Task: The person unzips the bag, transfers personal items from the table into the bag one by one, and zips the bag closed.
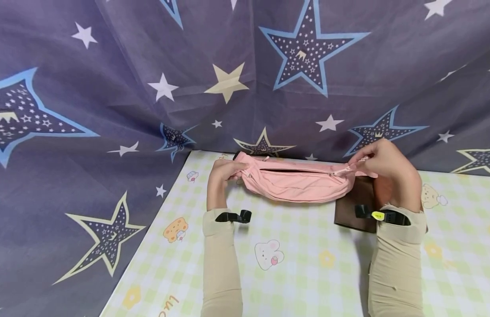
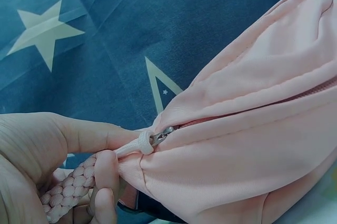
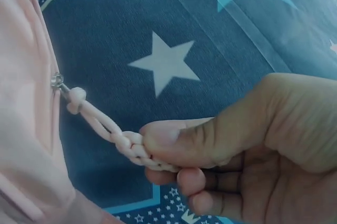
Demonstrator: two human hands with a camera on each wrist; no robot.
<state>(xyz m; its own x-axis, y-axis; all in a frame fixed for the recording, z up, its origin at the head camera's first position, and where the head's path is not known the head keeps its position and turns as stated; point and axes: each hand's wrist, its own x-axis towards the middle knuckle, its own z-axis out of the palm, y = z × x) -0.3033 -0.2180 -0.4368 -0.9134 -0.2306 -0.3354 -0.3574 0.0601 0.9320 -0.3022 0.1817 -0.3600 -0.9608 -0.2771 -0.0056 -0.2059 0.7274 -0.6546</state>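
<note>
A pink waist bag (image 1: 296, 185) is stretched sideways between both hands, a dark slit showing along its upper zip. My left hand (image 1: 226, 171) is at the bag's left end. In the left wrist view its fingers curl round a braided cord pull (image 2: 71, 190), knotted to a metal zip slider (image 2: 160, 136) beside the thumb side of the hand. Out at the right end, my right hand (image 1: 389, 165) pinches another braided cord pull (image 3: 134, 148) between thumb and fingers. That cord runs taut to a zip slider (image 3: 57, 81) on the bag's edge.
A brown box (image 1: 350, 211) lies on the table below the right forearm, partly hidden by it and the bag. The checked tablecloth (image 1: 292, 281) has cartoon prints. Behind the table hangs a dark star-patterned cloth (image 1: 197, 53).
</note>
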